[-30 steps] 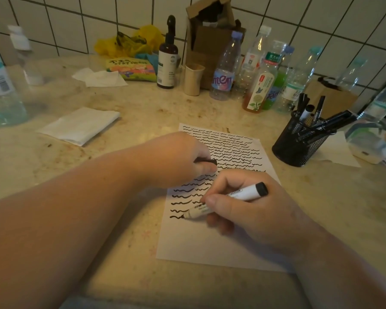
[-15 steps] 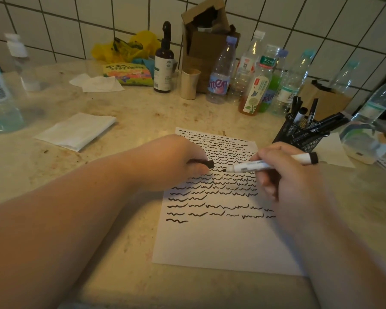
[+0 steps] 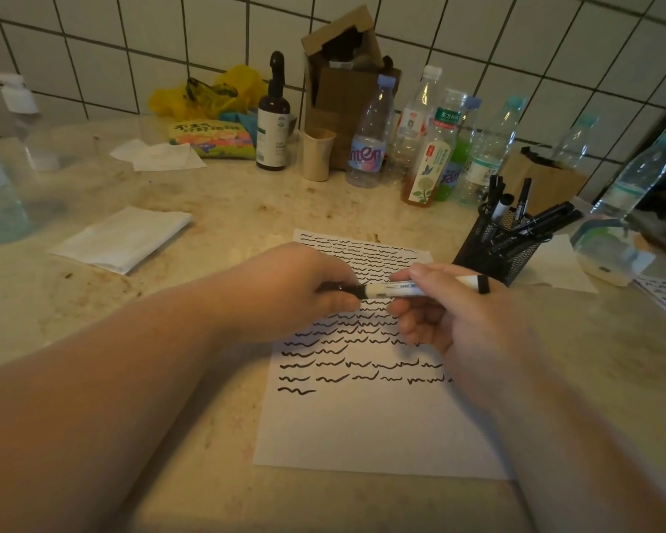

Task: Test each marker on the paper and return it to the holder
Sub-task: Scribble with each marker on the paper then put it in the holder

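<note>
Your right hand (image 3: 458, 313) grips a white marker (image 3: 408, 290) with a black end; your left hand (image 3: 297, 290) pinches its black cap (image 3: 343, 289) onto the tip, above the squiggle-covered paper (image 3: 362, 428).

Both bare forearms reach in from the lower edge and meet near the middle; the left hand (image 3: 297, 290), knuckles up, has its fingers curled with the thumb pinched against the forefinger; the right hand (image 3: 454, 305) is raised just beside it, thumb on top and fingers folded beneath; the fingertips of the two hands lie nearly touching.
</note>
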Motion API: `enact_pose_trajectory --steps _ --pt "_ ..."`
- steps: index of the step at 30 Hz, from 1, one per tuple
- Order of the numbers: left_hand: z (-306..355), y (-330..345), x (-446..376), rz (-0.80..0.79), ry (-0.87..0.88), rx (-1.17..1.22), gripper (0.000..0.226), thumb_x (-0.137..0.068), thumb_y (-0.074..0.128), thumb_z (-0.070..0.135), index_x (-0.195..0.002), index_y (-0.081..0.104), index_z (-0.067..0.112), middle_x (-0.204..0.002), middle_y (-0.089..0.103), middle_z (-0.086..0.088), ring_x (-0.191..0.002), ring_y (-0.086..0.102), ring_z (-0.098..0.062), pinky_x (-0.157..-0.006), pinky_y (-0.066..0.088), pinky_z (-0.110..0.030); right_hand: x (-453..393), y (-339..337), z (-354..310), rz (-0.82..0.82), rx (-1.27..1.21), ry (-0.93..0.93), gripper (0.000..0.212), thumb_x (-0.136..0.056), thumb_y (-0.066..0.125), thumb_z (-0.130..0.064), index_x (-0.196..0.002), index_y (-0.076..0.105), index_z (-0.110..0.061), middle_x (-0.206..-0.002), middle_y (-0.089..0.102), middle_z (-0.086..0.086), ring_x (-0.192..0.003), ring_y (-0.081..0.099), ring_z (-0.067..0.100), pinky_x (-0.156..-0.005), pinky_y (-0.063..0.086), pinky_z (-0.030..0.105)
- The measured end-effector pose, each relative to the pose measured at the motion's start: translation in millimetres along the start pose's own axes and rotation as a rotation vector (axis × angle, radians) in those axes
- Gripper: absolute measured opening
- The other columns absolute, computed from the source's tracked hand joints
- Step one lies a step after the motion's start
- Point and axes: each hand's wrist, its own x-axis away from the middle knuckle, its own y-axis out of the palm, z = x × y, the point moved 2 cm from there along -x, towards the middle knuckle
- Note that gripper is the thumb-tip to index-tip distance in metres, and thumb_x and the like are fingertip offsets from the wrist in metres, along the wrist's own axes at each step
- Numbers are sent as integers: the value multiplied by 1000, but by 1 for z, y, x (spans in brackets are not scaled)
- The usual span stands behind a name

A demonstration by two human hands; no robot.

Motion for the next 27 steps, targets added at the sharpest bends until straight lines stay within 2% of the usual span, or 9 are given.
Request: enact_pose_trajectory --steps 4,7,10,12,15,18,20,22,27 --pt "0 0 0 -5 15 37 17 -96 56 40 -107 67 35 -92 66 14 -86 58 -3 -79 51 -29 -2 -1 2 -51 -148 118 33 -99 50 -16 -95 76 3 -81 73 27 -60 64 24 -54 55 29" --pt "0 1 1 -56 11 6 18 -98 51 39 -107 66 32 -96 65 10 -90 58 -9 -84 51 -34 -2 -3 0 -95 -154 190 28 -97 52 -9 -100 77 2 -81 72 26 -60 64 22 -53 56 25" --pt "-1 -1 1 -32 -25 102 18 -99 50 39 -104 67 33 -95 66 9 -90 59 -9 -82 51 -31 -3 -5 -2 -53 -196 203 16 -97 55 -7 -103 68 -2 -80 73 26 -55 64 21 -49 55 25" --pt "-1 -2 1 -8 -26 106 17 -99 50 39 -100 66 34 -93 65 10 -88 58 -8 -79 49 -28 -3 -7 -3 5 -145 155 4 -95 61 -8 -98 63 -5 -77 73 23 -53 63 19 -47 53 24" --pt "-3 -4 0 6 -16 21 17 -99 49 39 -104 65 34 -95 65 11 -88 57 -8 -78 49 -28 -5 -13 0 56 158 39 4 -88 73 -15 -86 72 -12 -74 76 14 -55 60 16 -48 49 25" --pt "-4 -5 2 -9 -15 -25 20 -99 49 38 -107 65 31 -98 66 10 -91 58 -10 -81 51 -33 -4 -14 1 34 316 -9 7 -88 74 -20 -81 75 -18 -67 73 6 -49 50 13 -43 40 23" --pt "-4 -5 3 -28 -4 -52 20 -100 49 38 -106 66 29 -97 67 9 -90 59 -11 -82 51 -36 -3 -11 0 -4 319 4 10 -92 70 -19 -85 75 -16 -62 64 4 -45 42 12 -39 33 21" --pt "-3 -5 4 -14 9 -52 19 -99 49 37 -105 66 29 -96 67 8 -89 58 -12 -82 51 -38 -2 -9 -1 -43 215 43 12 -94 66 -15 -89 73 -7 -61 55 8 -43 33 13 -36 27 20" --pt "3 -4 3 45 46 -165 22 -100 48 37 -108 66 27 -98 67 8 -91 58 -14 -82 50 -38 0 -10 -3 -60 155 71 15 -95 64 -14 -94 68 1 -62 51 8 -42 30 12 -33 27 20"
